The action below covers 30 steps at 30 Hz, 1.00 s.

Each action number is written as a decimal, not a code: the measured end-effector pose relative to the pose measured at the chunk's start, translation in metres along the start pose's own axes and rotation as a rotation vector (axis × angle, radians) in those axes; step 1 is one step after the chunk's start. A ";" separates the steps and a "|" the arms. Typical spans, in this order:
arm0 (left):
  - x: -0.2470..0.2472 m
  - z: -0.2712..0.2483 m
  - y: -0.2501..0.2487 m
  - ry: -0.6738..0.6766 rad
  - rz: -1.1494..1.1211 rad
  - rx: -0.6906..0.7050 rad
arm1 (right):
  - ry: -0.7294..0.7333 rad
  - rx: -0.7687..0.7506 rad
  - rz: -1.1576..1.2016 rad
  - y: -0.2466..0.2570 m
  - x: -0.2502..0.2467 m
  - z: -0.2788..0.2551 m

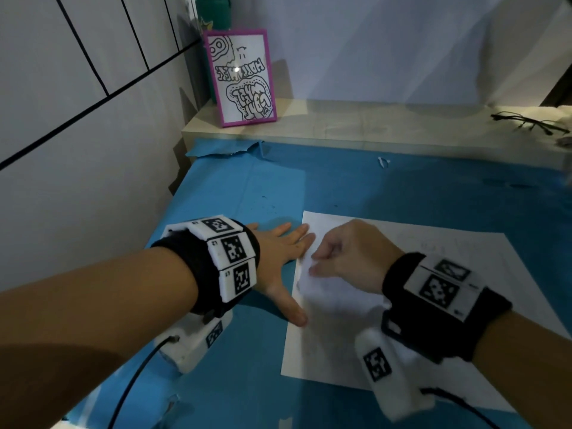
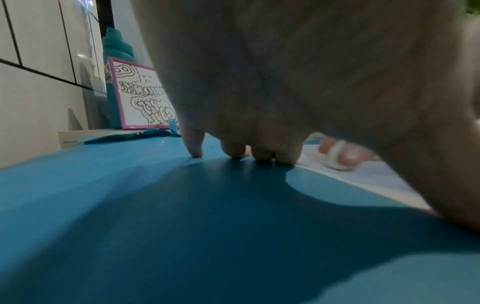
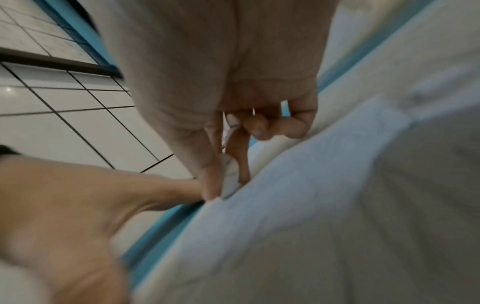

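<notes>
A white sheet of paper [image 1: 433, 274] with faint pencil marks lies on the blue table cover [image 1: 402, 187]. My left hand [image 1: 278, 258] lies flat with its fingers spread. Its fingertips [image 2: 259, 156] and thumb press down at the sheet's left edge [image 2: 363, 176]. My right hand [image 1: 318, 263] is curled over the sheet's upper left part. Its thumb and forefinger pinch a small white eraser-like piece [image 3: 230, 176] whose tip touches the paper [image 3: 311, 226]. The same white piece [image 2: 335, 158] shows past my left fingers.
A pink-framed black-and-white drawing [image 1: 241, 78] leans on the pale ledge [image 1: 371, 125] at the back, with a teal bottle [image 1: 213, 10] behind it. Eyeglasses [image 1: 529, 122] lie at the ledge's right end. A tiled wall [image 1: 77, 88] stands close on the left. The cover is torn [image 1: 235, 150] at its far left.
</notes>
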State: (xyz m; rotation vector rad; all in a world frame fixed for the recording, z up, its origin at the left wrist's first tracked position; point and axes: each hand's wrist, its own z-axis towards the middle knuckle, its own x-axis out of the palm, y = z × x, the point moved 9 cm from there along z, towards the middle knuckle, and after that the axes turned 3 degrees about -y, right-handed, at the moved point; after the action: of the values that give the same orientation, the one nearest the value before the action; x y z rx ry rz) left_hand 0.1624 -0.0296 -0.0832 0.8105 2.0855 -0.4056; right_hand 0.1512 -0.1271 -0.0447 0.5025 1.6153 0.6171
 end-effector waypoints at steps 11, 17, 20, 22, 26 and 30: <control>0.000 0.000 0.000 -0.010 -0.021 -0.003 | 0.065 -0.040 -0.045 0.003 0.003 -0.001; 0.001 -0.001 0.001 0.008 -0.021 -0.003 | 0.002 0.024 -0.080 -0.013 -0.013 -0.008; 0.001 -0.002 0.001 0.013 -0.019 -0.009 | 0.140 -0.020 -0.057 -0.006 0.004 -0.017; 0.001 -0.002 0.000 0.018 -0.016 -0.008 | 0.107 0.012 -0.014 -0.010 -0.001 -0.014; 0.001 -0.001 0.001 0.018 -0.015 -0.013 | 0.072 -0.011 -0.030 -0.006 0.001 -0.014; 0.001 -0.001 0.000 0.015 -0.017 -0.009 | 0.018 0.035 -0.025 -0.014 -0.008 -0.011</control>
State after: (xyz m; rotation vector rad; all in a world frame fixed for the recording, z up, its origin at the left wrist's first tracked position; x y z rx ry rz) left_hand 0.1614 -0.0283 -0.0832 0.7935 2.1080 -0.3995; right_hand 0.1413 -0.1444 -0.0470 0.5034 1.6498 0.5774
